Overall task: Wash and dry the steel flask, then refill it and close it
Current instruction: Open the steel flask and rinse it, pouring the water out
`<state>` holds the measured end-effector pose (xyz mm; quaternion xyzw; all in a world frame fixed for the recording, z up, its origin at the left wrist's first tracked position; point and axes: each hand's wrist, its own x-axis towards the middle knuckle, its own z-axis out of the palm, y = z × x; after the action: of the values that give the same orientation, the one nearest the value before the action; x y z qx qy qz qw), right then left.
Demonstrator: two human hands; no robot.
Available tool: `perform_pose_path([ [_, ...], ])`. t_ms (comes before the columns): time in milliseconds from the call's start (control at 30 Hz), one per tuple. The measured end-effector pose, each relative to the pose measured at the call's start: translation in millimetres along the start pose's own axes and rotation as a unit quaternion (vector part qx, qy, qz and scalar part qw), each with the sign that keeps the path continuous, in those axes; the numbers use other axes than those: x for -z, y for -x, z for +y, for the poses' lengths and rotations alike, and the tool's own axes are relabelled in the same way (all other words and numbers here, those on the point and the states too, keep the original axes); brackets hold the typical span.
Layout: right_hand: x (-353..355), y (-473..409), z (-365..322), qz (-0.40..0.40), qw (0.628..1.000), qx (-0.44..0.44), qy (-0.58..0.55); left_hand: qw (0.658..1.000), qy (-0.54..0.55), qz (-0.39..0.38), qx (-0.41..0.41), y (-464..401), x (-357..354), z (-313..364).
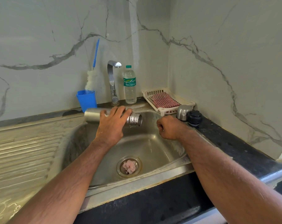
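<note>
The left hand (111,125) is gripping the steel flask (95,116) with its fingers curled around it, holding it sideways over the sink (153,147), mouth open. The right hand (168,128) is hanging as an empty fist. I think tipping the mouth lower is helping it drain fully.

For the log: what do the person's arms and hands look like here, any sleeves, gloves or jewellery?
Both forearms are bare right up to the frame edge, with visible hair and no sleeves showing. The left hand and right hand have no gloves, and no rings, watch or bands are visible.
</note>
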<state>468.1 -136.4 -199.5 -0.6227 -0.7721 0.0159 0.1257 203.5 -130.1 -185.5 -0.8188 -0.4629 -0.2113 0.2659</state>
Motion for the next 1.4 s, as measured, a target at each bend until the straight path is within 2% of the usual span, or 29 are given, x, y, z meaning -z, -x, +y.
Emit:
perform_pose_path([
  [167, 1.0, 0.7, -2.3, 0.004, 1.000, 0.007, 0.013, 0.979, 0.161, -0.046, 0.114, -1.0, 1.2, -0.7],
  [300, 0.9, 1.9, -2.7, -0.001, 1.000, 0.002, 0.013, 0.955, 0.256, -0.028, 0.145, 1.7, -3.0, -2.6],
  [433, 1.3, 1.5, -3.3, -0.001, 1.000, 0.002, 0.014, 0.935, 0.305, 0.008, 0.180, 0.9, -4.1, -4.4],
  [667, 1.9, 1.9, -6.7, -0.003, 1.000, 0.012, 0.021, 0.877, 0.412, 0.027, 0.247, 1.6, 0.5, -3.3],
  [933, 5.0, 5.2, -12.4, 0.003, 0.999, 0.031, 0.018, 0.831, 0.469, 0.007, 0.301, 0.1, 7.5, 3.7],
  [1400, 3.7, -4.1, -20.2, 0.001, 0.998, 0.058, -0.018, 0.795, 0.501, 0.034, 0.341, -7.9, -3.6, 0.2],
])
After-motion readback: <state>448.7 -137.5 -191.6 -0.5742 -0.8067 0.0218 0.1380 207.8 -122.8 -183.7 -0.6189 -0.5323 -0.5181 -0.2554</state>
